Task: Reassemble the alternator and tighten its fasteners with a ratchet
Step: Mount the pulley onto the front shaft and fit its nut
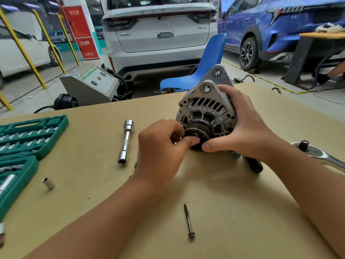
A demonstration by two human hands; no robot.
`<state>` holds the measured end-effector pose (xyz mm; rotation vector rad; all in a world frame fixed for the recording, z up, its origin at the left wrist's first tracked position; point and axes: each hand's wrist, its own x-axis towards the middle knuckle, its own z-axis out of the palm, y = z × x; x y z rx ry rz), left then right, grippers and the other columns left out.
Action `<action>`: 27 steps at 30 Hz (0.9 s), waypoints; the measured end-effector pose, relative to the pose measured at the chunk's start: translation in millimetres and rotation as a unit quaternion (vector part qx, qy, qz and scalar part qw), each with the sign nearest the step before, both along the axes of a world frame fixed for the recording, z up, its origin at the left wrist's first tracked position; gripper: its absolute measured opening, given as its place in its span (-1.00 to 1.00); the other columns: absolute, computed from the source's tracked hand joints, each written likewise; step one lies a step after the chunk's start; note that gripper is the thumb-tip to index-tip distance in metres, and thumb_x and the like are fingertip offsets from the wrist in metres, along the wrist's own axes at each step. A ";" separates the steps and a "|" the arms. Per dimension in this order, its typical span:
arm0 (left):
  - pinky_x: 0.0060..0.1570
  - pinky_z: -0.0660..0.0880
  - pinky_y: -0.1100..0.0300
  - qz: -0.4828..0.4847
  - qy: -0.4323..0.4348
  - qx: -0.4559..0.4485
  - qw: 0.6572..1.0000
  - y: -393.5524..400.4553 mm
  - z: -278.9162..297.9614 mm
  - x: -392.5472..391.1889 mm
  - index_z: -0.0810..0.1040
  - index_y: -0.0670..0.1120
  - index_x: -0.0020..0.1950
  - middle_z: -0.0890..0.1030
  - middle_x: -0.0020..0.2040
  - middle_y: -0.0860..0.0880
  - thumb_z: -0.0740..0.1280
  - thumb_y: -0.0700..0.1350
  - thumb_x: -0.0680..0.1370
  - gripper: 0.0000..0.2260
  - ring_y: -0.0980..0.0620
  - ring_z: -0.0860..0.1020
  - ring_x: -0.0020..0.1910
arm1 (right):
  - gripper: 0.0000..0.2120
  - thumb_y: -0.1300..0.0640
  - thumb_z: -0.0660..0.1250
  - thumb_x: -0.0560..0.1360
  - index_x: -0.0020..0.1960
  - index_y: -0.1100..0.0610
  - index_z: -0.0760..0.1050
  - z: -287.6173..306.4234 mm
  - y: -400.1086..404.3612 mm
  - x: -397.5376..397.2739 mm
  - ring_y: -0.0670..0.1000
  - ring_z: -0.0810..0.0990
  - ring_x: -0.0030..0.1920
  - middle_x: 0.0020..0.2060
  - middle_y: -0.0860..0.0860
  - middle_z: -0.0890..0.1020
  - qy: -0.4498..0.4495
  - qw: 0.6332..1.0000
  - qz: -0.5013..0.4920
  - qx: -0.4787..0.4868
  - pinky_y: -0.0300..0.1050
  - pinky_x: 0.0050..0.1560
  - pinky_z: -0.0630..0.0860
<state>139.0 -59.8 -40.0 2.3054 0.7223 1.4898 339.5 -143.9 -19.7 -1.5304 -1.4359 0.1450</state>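
Both hands are engaged on the alternator [206,111], which is propped on edge near the far side of the bench [93,184] with its pulley face turned toward the camera. By the right hand [240,126] the housing is gripped from the right side, fingers curled over the top edge and the thumb laid below the pulley [198,130]. At the pulley's centre a dark nut [192,136] is pinched between the thumb and curled fingers of the left hand [164,144]. A chrome extension bar [126,141] with a socket at its far end is laid on the bench to the left of the hands, and a small loose socket [49,183] is seen nearer the green socket case [28,135], which is open at the left edge. A long dark bolt [189,221] lies apart on the near part of the bench, between the forearms. At the right, partly hidden behind the right forearm, the head of a ratchet [315,152] is seen, and a black handle [254,165] protrudes from under the right wrist. Beyond the bench a blue chair [205,64] and parked cars are visible.
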 end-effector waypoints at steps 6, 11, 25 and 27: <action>-0.46 0.36 0.25 0.000 -0.008 -0.083 0.997 -6.0 0.4 4.3 0.56 -0.01 -0.36 0.52 -0.45 0.09 0.66 0.02 0.32 -0.71 0.08 0.47 -0.42 | 0.15 -0.16 0.67 -0.08 0.43 -0.41 0.22 -0.5 -0.3 1.6 -0.29 0.34 0.34 0.31 -0.20 0.32 0.004 1.000 0.004 -0.005 -0.32 0.20 0.37; -0.47 0.43 0.13 0.027 -0.013 -0.103 0.994 -5.4 1.3 4.8 0.54 0.02 -0.36 0.53 -0.45 0.08 0.65 0.09 0.33 -0.68 0.11 0.46 -0.46 | 0.14 -0.16 0.67 -0.07 0.42 -0.42 0.22 -0.3 0.9 1.1 -0.33 0.32 0.32 0.30 -0.23 0.31 0.004 1.000 0.006 -0.005 -0.38 0.17 0.35; -0.55 0.42 0.04 0.038 0.110 0.182 0.976 -11.9 -8.7 -3.2 0.73 -0.09 -0.07 0.59 -0.37 0.00 0.49 -0.06 0.53 -0.89 -0.09 0.50 -0.45 | 0.14 -0.17 0.65 -0.06 0.44 -0.39 0.22 1.2 -2.7 2.9 -0.35 0.29 0.33 0.33 -0.18 0.31 0.005 1.000 0.013 -0.015 -0.36 0.20 0.34; -0.55 0.41 0.04 0.036 0.110 0.175 0.978 -11.5 -8.9 -2.6 0.73 -0.09 -0.07 0.57 -0.38 0.00 0.49 -0.08 0.53 -0.90 -0.09 0.48 -0.45 | 0.15 -0.17 0.65 -0.06 0.44 -0.38 0.22 1.8 -3.0 2.8 -0.35 0.29 0.33 0.33 -0.17 0.31 0.008 1.000 0.012 -0.016 -0.35 0.21 0.35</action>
